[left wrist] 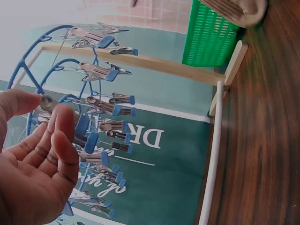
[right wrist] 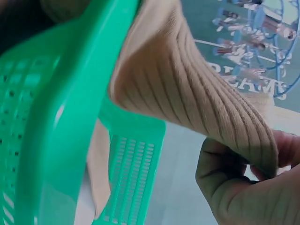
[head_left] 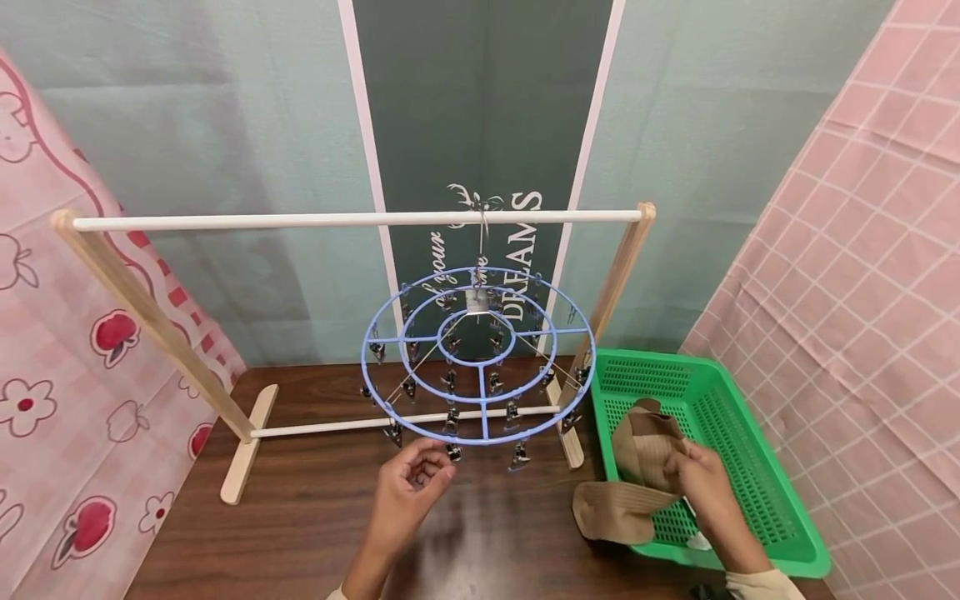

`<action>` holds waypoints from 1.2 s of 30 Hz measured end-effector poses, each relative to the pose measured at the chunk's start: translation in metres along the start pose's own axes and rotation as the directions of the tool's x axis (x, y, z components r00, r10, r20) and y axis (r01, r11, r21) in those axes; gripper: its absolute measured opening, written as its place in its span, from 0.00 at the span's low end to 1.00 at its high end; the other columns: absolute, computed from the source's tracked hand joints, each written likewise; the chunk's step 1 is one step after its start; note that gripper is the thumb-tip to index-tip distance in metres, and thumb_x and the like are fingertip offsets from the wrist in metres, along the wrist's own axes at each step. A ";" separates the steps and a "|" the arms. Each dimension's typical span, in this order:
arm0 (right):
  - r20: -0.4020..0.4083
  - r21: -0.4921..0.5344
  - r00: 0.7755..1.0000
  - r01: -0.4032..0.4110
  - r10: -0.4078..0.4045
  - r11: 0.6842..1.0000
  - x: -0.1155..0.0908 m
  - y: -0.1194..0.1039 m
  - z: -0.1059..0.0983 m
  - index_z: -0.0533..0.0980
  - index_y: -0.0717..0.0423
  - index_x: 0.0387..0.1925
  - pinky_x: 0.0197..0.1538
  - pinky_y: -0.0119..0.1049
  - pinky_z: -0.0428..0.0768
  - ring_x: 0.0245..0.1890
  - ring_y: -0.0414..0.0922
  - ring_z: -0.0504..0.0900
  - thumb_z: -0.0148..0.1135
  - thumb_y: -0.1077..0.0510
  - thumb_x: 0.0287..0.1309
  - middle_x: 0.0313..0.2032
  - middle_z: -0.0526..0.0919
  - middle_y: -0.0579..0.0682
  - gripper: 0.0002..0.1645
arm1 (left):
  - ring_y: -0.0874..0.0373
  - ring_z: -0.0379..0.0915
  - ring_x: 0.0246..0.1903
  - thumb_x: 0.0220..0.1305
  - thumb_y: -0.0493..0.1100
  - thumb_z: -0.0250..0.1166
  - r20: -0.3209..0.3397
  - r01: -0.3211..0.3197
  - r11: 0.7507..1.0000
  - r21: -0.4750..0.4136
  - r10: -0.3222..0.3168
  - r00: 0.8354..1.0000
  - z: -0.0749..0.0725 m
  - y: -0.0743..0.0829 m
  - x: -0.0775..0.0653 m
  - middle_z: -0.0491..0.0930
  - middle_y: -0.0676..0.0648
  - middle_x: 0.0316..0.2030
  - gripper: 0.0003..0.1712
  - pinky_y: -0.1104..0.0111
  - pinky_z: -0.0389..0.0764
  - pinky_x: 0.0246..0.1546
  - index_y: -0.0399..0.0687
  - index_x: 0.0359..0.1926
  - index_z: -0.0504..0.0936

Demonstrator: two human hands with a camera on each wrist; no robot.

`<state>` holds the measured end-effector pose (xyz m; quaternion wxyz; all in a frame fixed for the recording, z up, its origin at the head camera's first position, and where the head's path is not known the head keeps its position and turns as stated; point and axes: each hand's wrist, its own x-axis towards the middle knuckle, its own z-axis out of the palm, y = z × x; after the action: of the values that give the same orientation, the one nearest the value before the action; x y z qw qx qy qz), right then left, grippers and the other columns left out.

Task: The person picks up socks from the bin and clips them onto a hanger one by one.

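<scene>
Brown ribbed knit sock is in your right hand at the near-left part of the green perforated plastic basket. You've got its ribbed edge between thumb and curled fingers; the right wrist view shows that grip clearly. A second brown length bulges out past the basket's left rim, over the dark brown wood-grain table — can't tell if it's the same piece or another sock. A small white item shows in the basket below your right wrist.

Your left hand is at the near edge of the round blue three-ring hanger. Thumb and forefinger are close together, pinching a small silver metal clip; the other fingers are curled. Can't tell how far the clip's jaws are spread.

More silver clips with blue tips dangle around the rings. Hanger hangs by its metal hook from the white top rail of a pale wooden rack, right of the rail's middle as you face it. Basket stands just right of the rack.

Behind: a pale green curtain with a dark green panel bearing white lettering. Pink printed cloth on your left, pink checked cloth on your right.
</scene>
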<state>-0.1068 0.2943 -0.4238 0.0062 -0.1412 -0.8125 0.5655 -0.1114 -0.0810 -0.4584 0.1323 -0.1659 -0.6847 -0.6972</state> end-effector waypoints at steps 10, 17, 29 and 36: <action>0.053 0.247 0.998 0.008 -0.022 0.969 -0.016 -0.011 0.007 0.77 0.54 0.25 0.34 0.29 0.76 0.31 0.34 0.76 0.43 0.62 0.70 0.30 0.77 0.39 0.19 | 0.64 0.71 0.23 0.46 0.27 0.74 -0.031 -0.011 1.000 0.027 0.012 0.999 0.006 -0.001 0.002 0.80 0.41 0.27 0.16 0.76 0.74 0.19 0.35 0.39 0.82; 0.072 0.172 0.992 0.089 -0.103 0.981 -0.034 -0.022 0.020 0.80 0.41 0.42 0.58 0.32 0.69 0.66 0.43 0.59 0.49 0.51 0.73 0.60 0.68 0.47 0.12 | 0.65 0.70 0.22 0.44 0.26 0.74 -0.020 -0.115 0.992 0.046 0.116 0.993 0.010 0.000 0.003 0.80 0.39 0.25 0.16 0.74 0.73 0.16 0.35 0.38 0.83; 0.080 0.067 0.855 0.508 -0.512 0.859 -0.064 -0.031 0.065 0.73 0.53 0.24 0.19 0.34 0.66 0.18 0.37 0.63 0.59 0.66 0.63 0.18 0.64 0.42 0.12 | 0.66 0.69 0.20 0.45 0.26 0.74 -0.011 -0.098 0.994 0.051 0.099 0.995 0.012 0.007 0.000 0.79 0.42 0.23 0.14 0.74 0.72 0.14 0.36 0.34 0.81; 0.118 0.080 0.884 0.445 -0.452 0.892 -0.069 -0.034 0.089 0.73 0.52 0.25 0.17 0.30 0.64 0.15 0.34 0.59 0.64 0.61 0.61 0.15 0.59 0.42 0.10 | 0.65 0.72 0.20 0.48 0.28 0.73 -0.015 -0.012 0.998 0.056 0.013 1.000 0.014 0.012 -0.001 0.79 0.44 0.22 0.10 0.74 0.75 0.16 0.36 0.32 0.80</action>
<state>-0.0627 0.1858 -0.4139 0.0857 0.0888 -0.8072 0.5773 -0.1049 -0.0673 -0.4474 0.1466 -0.1612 -0.7017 -0.6783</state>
